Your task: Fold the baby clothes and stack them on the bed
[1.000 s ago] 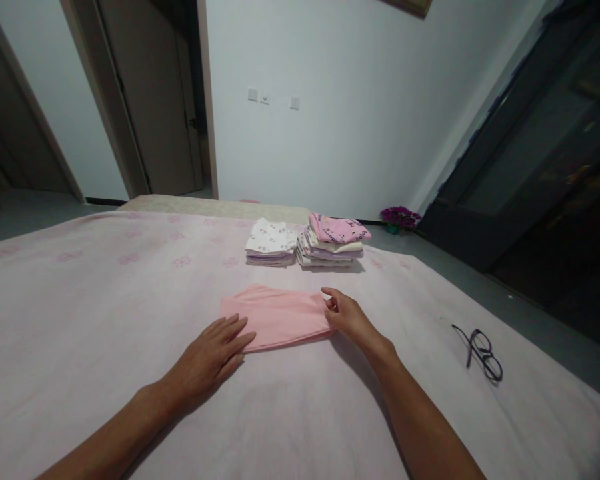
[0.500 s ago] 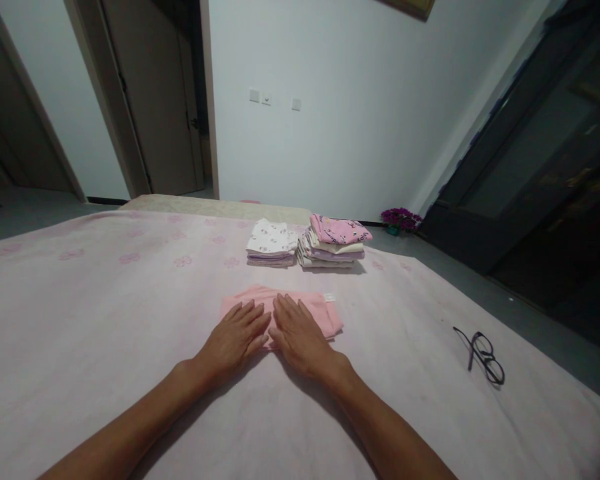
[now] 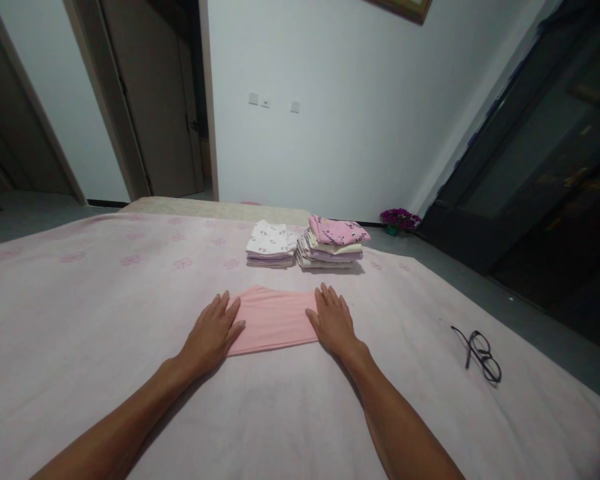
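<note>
A folded pink garment (image 3: 275, 321) lies flat on the bed in front of me; its exact kind is not clear. My left hand (image 3: 213, 333) rests flat on its left end, fingers stretched out. On the right end lies my right hand (image 3: 334, 320), also flat with the fingers extended, covering that edge. Behind the garment sits a low stack of folded clothes (image 3: 270, 240) topped by a white printed piece. Beside it on the right stands a taller folded stack (image 3: 330, 257) with a bright pink printed piece (image 3: 339, 231) on top.
The bed carries a pale pink flowered sheet (image 3: 105, 320). Black eyeglasses (image 3: 483, 357) lie on it at the right. Beyond the bed are purple flowers (image 3: 400, 219) on the floor, a white wall (image 3: 330, 153), a door (image 3: 150, 100) and dark glass panels (image 3: 525, 173).
My hands have slid apart from the middle of the pink garment out to its two ends. Its middle now shows smooth between them. The stacks and eyeglasses stay in place.
</note>
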The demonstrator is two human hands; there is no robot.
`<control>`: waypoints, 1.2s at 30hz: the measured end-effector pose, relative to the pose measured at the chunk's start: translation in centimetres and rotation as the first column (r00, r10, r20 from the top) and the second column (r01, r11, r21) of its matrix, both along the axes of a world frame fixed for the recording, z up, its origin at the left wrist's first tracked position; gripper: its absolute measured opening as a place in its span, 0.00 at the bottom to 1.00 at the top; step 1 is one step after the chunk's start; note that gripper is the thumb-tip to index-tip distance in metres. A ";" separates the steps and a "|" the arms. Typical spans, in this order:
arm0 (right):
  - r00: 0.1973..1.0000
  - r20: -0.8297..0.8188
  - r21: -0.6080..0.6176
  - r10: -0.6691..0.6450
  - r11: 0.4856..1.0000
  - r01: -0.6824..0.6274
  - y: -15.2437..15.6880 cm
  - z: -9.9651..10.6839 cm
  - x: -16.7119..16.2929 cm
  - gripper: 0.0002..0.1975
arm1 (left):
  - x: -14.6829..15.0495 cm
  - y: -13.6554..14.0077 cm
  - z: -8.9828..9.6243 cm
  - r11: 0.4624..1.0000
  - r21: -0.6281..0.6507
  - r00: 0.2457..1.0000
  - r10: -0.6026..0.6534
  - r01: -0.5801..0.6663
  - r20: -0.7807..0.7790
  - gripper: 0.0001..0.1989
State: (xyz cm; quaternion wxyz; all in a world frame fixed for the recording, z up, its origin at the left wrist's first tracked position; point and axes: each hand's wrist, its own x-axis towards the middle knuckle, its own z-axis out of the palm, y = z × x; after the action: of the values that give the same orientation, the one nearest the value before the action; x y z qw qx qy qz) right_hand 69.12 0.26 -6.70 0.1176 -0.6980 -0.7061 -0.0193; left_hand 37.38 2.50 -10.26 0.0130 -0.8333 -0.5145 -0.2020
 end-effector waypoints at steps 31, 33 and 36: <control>0.960 -0.238 0.194 0.147 0.976 -0.101 0.7 3.5 -4.5 0.18 | -6.9 -3.0 3.6 0.992 0.123 0.985 -0.026 0.005 0.169 0.16; 0.965 -0.177 0.122 0.191 0.978 -0.171 0.6 4.2 -5.0 0.14 | -5.9 -3.8 3.7 0.984 0.098 0.968 -0.164 0.148 0.192 0.13; 0.975 -0.091 0.025 0.202 0.979 -0.201 0.4 4.6 -5.7 0.10 | -5.3 -4.7 3.8 0.958 0.024 0.941 -0.284 0.285 0.184 0.09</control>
State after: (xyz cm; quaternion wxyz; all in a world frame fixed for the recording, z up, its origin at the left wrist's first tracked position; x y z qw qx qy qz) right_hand 63.46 0.70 -2.14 0.1572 -0.6219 -0.7669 0.0200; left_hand 32.09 -2.20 -6.44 -0.0654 -0.8763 -0.3881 -0.2779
